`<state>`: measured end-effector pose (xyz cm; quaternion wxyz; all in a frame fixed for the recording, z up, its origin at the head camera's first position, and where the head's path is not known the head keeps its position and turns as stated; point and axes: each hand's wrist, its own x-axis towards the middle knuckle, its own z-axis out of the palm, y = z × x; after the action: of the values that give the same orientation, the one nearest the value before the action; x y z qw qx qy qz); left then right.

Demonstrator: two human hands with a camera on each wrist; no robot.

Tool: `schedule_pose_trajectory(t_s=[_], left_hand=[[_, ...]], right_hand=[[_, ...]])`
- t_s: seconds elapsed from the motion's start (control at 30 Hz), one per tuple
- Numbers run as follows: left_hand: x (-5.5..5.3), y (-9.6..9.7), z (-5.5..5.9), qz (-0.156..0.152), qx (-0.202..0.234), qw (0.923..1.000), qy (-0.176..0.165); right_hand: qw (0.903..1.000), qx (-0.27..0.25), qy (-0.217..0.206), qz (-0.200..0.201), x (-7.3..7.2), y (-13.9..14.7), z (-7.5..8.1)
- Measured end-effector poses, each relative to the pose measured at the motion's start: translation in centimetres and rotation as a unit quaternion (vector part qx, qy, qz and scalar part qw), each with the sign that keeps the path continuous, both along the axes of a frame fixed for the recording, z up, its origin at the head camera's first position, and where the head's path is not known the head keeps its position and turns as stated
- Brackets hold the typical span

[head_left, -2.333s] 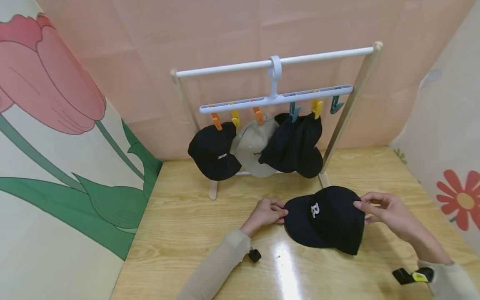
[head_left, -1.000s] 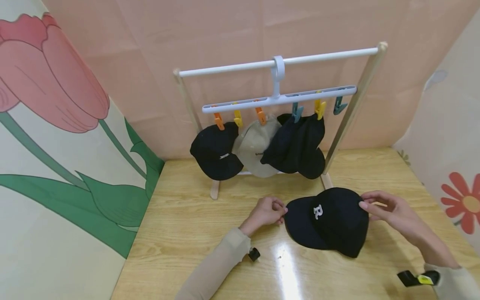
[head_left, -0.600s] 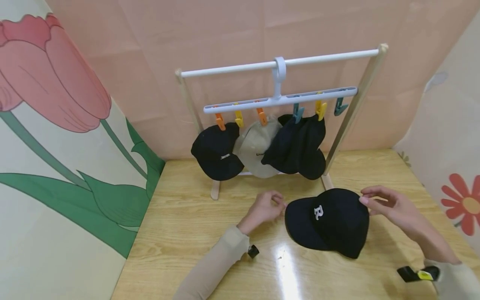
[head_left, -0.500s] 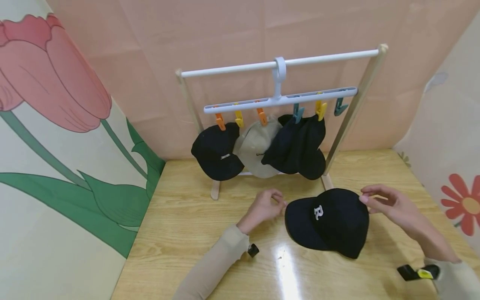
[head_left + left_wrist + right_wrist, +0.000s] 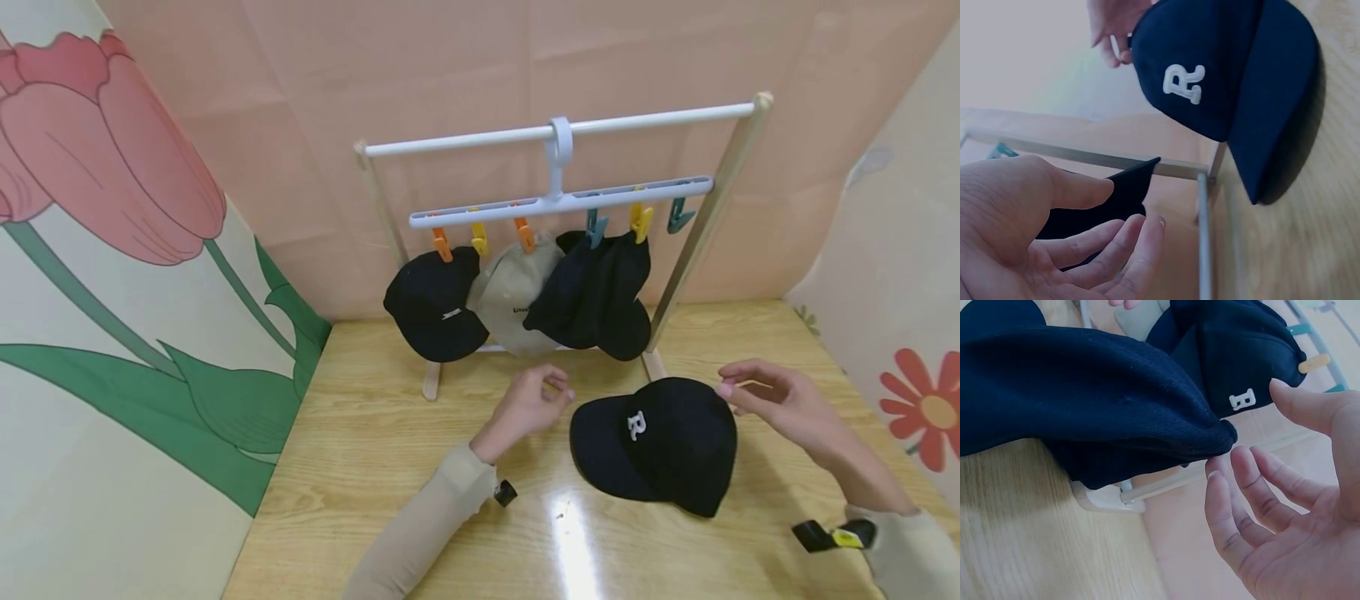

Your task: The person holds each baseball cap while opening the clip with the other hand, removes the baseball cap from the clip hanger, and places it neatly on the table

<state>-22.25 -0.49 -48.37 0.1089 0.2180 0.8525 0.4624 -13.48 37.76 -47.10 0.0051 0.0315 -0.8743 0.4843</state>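
Observation:
A dark baseball cap (image 5: 678, 446) with a white letter R lies on the table, its brim toward the left. Just off that brim is my left hand (image 5: 528, 404), thumb and fingers apart with nothing between them; the left wrist view shows the same loose hand (image 5: 1054, 231). At the back of the crown is my right hand (image 5: 787, 408). In the right wrist view its fingers (image 5: 1219, 506) are spread by the cap's rear edge, the thumb well apart; whether a fingertip touches the cloth I cannot tell.
Behind stands a wooden rack with a white rail (image 5: 487, 136). From it hangs a pale blue hanger (image 5: 487, 210) with orange, yellow and teal clips. A black cap (image 5: 427, 308), a beige cap (image 5: 510, 292) and dark caps (image 5: 585, 292) hang there. One teal clip (image 5: 679, 217) holds nothing.
My left hand has let go of the brim and moved up and slightly away toward the rack. My right hand has loosened at the cap's back and risen slightly. The cap stays put.

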Motion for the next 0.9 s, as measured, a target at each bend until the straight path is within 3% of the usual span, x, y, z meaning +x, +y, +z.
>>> schedule_pose_trajectory(t_s=[0.33, 0.6, 0.9], left_hand=[[0.0, -0.2, 2.0, -0.010, 0.022, 0.9991, 0.035], [-0.2, -0.9, 4.2, 0.000, 0.044, 0.9984, 0.035], [-0.5, -1.5, 6.6, -0.003, 0.066, 0.9945, 0.082]], right_hand=[[0.9997, 0.025, 0.005, -0.001, -0.7, -0.2, 0.9], [0.9991, 0.041, 0.006, -0.003, -1.2, -0.8, 2.0], [0.9986, -0.006, 0.052, -0.005, -1.9, -1.3, 3.1]])
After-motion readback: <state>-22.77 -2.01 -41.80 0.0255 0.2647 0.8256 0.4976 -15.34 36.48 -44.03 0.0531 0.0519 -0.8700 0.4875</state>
